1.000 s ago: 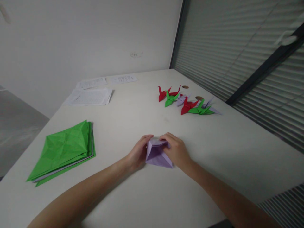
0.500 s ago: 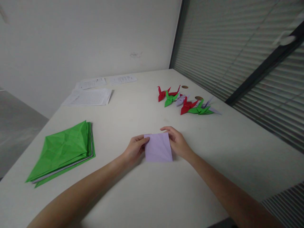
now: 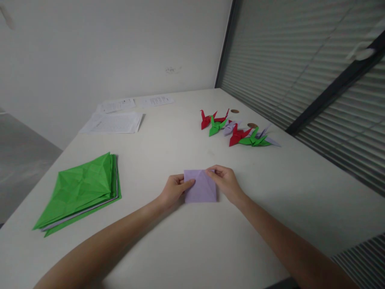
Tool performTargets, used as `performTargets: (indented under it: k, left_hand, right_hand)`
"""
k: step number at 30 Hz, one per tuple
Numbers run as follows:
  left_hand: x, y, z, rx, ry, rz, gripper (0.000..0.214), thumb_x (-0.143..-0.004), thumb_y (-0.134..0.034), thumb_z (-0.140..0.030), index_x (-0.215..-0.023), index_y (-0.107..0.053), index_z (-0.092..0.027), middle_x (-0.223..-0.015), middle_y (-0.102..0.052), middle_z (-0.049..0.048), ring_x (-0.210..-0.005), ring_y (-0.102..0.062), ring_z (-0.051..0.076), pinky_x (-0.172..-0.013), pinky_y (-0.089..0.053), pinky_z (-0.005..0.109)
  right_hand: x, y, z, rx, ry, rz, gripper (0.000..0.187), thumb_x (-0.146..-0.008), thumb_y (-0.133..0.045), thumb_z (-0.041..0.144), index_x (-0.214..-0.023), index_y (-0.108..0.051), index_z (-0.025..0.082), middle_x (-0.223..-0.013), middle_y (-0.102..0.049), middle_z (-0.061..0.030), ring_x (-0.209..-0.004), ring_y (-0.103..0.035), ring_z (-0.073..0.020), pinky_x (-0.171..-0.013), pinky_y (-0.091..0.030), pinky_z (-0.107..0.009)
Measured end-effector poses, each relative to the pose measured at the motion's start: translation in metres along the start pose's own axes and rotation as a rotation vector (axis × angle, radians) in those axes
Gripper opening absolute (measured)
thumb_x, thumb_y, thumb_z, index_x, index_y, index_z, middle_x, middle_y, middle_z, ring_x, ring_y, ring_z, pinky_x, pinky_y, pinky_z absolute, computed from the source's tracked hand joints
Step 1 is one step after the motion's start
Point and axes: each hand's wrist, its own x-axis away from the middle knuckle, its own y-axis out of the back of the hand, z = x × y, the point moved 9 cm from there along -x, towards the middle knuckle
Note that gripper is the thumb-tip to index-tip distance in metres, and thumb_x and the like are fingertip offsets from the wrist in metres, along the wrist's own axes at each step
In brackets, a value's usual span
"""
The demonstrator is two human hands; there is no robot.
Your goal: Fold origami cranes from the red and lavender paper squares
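Note:
A small lilac paper square [image 3: 201, 188], folded flat, lies on the white table [image 3: 186, 241] in front of me. My left hand [image 3: 173, 191] presses its left edge, with the thumb on top of the paper. My right hand [image 3: 225, 182] pinches the top right corner between thumb and fingers. Both hands rest on the table.
A stack of creased green paper sheets [image 3: 80, 190] lies at the left. Several folded paper cranes [image 3: 237, 130] in red, green and lilac sit at the back right, near two coins [image 3: 252, 125]. Printed sheets [image 3: 112, 121] lie at the far left. Window blinds [image 3: 315, 72] run along the right.
The lilac paper was a raised, open pocket a second ago. It has since been flattened into a square, and my right hand has moved to pinch its top corner.

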Motion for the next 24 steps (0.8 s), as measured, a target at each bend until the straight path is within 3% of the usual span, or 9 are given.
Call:
performTargets:
  k: [4, 8, 10, 12, 14, 17, 20, 24]
  left_hand:
    - [-0.002, 0.001, 0.002, -0.043, -0.022, 0.017, 0.049, -0.061, -0.085, -0.049, -0.084, -0.074, -0.007, -0.072, -0.070, 0.0096, -0.064, -0.061, 0.017, -0.064, -0.048, 0.030]
    - [-0.003, -0.002, 0.002, -0.181, -0.039, 0.089, 0.041, -0.068, -0.080, -0.045, -0.083, -0.075, -0.007, -0.069, -0.069, 0.0077, -0.064, -0.062, 0.018, -0.063, -0.048, 0.030]
    - [-0.003, 0.001, -0.008, -0.320, -0.130, 0.085, 0.034, -0.074, -0.074, -0.043, -0.081, -0.076, -0.010, -0.072, -0.071, 0.0075, -0.069, -0.065, 0.022, -0.068, -0.050, 0.034]
    - [-0.002, 0.007, -0.030, -0.503, -0.326, 0.033, 0.026, -0.082, -0.064, -0.036, -0.092, -0.078, -0.016, -0.091, -0.075, 0.0074, -0.089, -0.068, 0.029, -0.085, -0.050, 0.042]
    - [0.004, 0.007, -0.050, -0.704, -0.541, 0.018, 0.028, -0.085, -0.057, -0.024, -0.108, -0.074, -0.023, -0.117, -0.070, 0.0055, -0.118, -0.060, 0.030, -0.108, -0.036, 0.051]
    - [0.011, -0.001, -0.055, -0.965, -0.684, 0.110, 0.042, -0.082, -0.052, -0.012, -0.118, -0.069, -0.025, -0.134, -0.060, 0.0053, -0.132, -0.049, 0.028, -0.118, -0.018, 0.056]
    - [0.016, -0.010, -0.047, -1.039, -0.711, 0.201, 0.048, -0.080, -0.055, -0.011, -0.125, -0.064, -0.024, -0.141, -0.054, 0.0076, -0.136, -0.044, 0.028, -0.119, -0.021, 0.053]
    - [0.013, -0.013, -0.033, -1.012, -0.645, 0.221, 0.037, -0.086, -0.056, -0.019, -0.121, -0.067, -0.022, -0.137, -0.057, 0.0097, -0.132, -0.048, 0.028, -0.116, -0.030, 0.049]
  right_hand:
    - [-0.002, 0.004, -0.008, -0.050, -0.053, -0.011, 0.031, -0.065, -0.076, 0.046, -0.071, -0.072, 0.017, -0.068, -0.070, -0.0043, -0.063, -0.061, -0.0166, -0.060, -0.048, -0.029]
    - [-0.005, 0.012, -0.008, -0.073, -0.047, -0.044, 0.033, -0.067, -0.077, 0.048, -0.075, -0.073, 0.017, -0.071, -0.071, -0.0049, -0.066, -0.063, -0.0169, -0.064, -0.049, -0.030]
    - [-0.007, 0.013, -0.002, -0.065, 0.005, -0.020, 0.030, -0.070, -0.076, 0.046, -0.079, -0.075, 0.018, -0.075, -0.073, -0.0052, -0.069, -0.064, -0.0175, -0.067, -0.051, -0.032]
    - [-0.008, 0.011, 0.011, -0.015, 0.135, 0.052, 0.024, -0.075, -0.073, 0.041, -0.084, -0.076, 0.020, -0.083, -0.074, -0.0056, -0.077, -0.066, -0.0189, -0.073, -0.052, -0.034]
    - [-0.005, 0.007, 0.027, 0.120, 0.333, 0.130, 0.014, -0.081, -0.068, 0.033, -0.088, -0.077, 0.024, -0.093, -0.074, -0.0056, -0.089, -0.065, -0.0202, -0.083, -0.051, -0.039]
    - [0.003, -0.001, 0.036, 0.488, 0.572, 0.184, 0.020, -0.083, -0.063, 0.015, -0.086, -0.077, 0.028, -0.103, -0.074, -0.0042, -0.101, -0.060, -0.0221, -0.092, -0.045, -0.045]
    - [0.007, -0.012, 0.022, 0.821, 0.586, 0.249, 0.031, -0.079, -0.060, 0.004, -0.088, -0.077, 0.029, -0.107, -0.073, -0.0040, -0.105, -0.056, -0.0241, -0.093, -0.043, -0.048]
    - [0.014, -0.022, 0.016, 0.932, 0.576, 0.304, 0.039, -0.082, -0.055, 0.003, -0.105, -0.074, 0.029, -0.113, -0.071, -0.0053, -0.113, -0.055, -0.0247, -0.097, -0.042, -0.050]
